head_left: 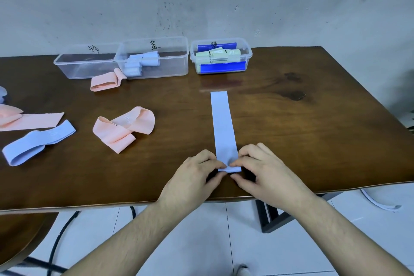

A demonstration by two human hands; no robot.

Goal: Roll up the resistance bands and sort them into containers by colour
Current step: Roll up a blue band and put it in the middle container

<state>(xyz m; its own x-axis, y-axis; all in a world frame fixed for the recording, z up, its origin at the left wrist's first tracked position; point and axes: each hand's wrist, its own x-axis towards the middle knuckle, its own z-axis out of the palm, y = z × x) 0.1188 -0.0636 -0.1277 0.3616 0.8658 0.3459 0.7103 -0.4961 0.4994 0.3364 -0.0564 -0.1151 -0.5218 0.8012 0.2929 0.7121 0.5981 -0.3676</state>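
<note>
We have both hands at the near end of the pale blue band (pixel 223 127), close to the table's (pixel 291 141) front edge. Our left hand (pixel 197 177) and right hand (pixel 264 175) each pinch that end, fingertips meeting over a small first fold, so both are closed on the band and equally near it. The band lies flat and straight, its long axis running directly away from our hands toward the tubs; we judge the roll must travel forward along that line. It looks smooth and unwrinkled. Left of the band lie a loose pink band (pixel 124 129) and another blue band (pixel 38 141). Beyond the band's far end sits the middle tub (pixel 179 60), holding rolled pale blue bands.
</note>
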